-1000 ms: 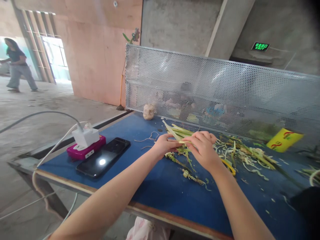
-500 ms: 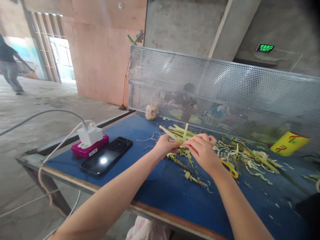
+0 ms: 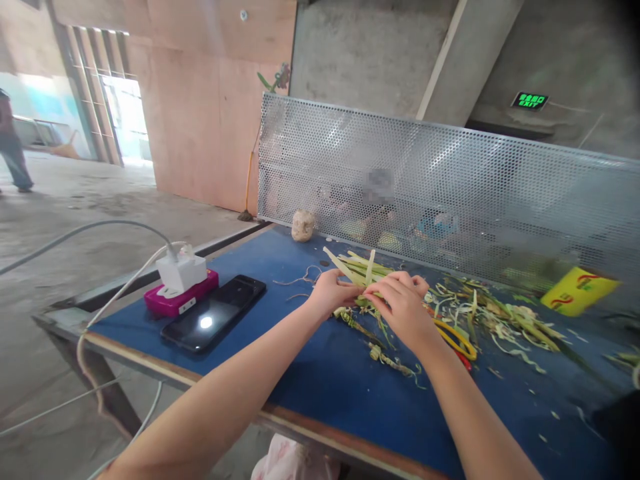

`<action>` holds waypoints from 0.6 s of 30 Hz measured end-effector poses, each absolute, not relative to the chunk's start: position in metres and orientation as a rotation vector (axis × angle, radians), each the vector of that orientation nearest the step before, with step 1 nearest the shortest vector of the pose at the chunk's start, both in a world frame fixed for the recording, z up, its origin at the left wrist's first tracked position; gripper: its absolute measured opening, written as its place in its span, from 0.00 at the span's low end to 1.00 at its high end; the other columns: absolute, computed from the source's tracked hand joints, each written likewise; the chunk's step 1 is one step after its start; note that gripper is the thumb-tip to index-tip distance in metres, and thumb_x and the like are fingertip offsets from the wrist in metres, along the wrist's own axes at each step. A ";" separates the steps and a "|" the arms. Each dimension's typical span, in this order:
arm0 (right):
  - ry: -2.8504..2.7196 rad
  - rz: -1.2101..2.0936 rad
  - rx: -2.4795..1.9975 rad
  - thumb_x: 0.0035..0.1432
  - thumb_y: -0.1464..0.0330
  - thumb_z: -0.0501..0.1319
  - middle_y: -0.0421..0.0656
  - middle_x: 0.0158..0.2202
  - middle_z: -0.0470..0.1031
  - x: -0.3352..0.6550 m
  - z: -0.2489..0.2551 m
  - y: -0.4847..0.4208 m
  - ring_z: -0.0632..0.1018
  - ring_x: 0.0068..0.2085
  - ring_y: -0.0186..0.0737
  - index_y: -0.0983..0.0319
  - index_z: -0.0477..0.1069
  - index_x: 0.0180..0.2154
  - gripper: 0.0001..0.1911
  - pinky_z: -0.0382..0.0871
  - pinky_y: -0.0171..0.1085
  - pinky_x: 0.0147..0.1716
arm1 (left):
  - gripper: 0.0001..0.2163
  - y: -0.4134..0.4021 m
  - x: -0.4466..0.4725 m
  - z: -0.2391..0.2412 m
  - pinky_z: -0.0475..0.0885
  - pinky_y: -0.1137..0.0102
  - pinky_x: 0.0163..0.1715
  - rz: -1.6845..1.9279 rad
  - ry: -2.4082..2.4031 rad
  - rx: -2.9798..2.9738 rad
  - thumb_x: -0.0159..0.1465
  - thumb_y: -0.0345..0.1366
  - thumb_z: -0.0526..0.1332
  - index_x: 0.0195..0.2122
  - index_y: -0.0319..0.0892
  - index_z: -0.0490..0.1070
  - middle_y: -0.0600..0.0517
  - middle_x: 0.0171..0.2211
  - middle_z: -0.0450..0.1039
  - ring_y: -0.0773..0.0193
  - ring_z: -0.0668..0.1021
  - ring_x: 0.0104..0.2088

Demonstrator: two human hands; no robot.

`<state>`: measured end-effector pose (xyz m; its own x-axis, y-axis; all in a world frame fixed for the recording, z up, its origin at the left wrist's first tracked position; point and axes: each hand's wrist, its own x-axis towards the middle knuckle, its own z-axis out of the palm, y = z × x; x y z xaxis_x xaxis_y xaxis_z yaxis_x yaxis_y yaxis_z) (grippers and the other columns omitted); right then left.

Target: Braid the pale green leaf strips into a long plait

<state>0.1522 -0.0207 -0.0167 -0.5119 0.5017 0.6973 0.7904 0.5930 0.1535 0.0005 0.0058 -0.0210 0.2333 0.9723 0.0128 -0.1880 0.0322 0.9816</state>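
Observation:
Pale green plant strips (image 3: 370, 267) stick up crossed between my two hands, above the blue tabletop (image 3: 320, 393). My left hand (image 3: 331, 293) is closed, pinching the strips from the left side. Fingertips of my right hand (image 3: 400, 303) press together on the same strips, nearly touching the left fingers. Behind the hands lies a bundle of green stalks (image 3: 377, 269). Below them are twisted, knotted plant pieces (image 3: 390, 363). Partly under my right forearm rests a tool with yellow and red looped handles (image 3: 463, 343); its other end is hidden.
A black phone (image 3: 215, 313) and a magenta power strip (image 3: 183, 301) with a white plug lie at left. Plant scraps (image 3: 500, 313) spread at right, near a yellow packet (image 3: 580, 291). A beige lump (image 3: 303, 225) stands by the perforated metal screen (image 3: 450, 180). Someone walks far left.
My right hand and forearm have shifted slightly, showing more of the yellow and red handles. Both hands keep pinching the strips. The person at far left has moved further left.

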 end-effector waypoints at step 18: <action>-2.215 -0.822 -1.109 0.58 0.72 0.53 0.41 0.25 0.72 0.137 -0.021 -0.026 0.66 0.37 0.41 0.60 0.69 0.27 0.09 0.45 0.44 0.40 | 0.14 0.013 0.001 -0.027 0.65 0.77 0.21 1.233 1.000 1.282 0.42 0.21 0.62 0.31 0.37 0.71 0.60 0.12 0.66 0.70 0.70 0.19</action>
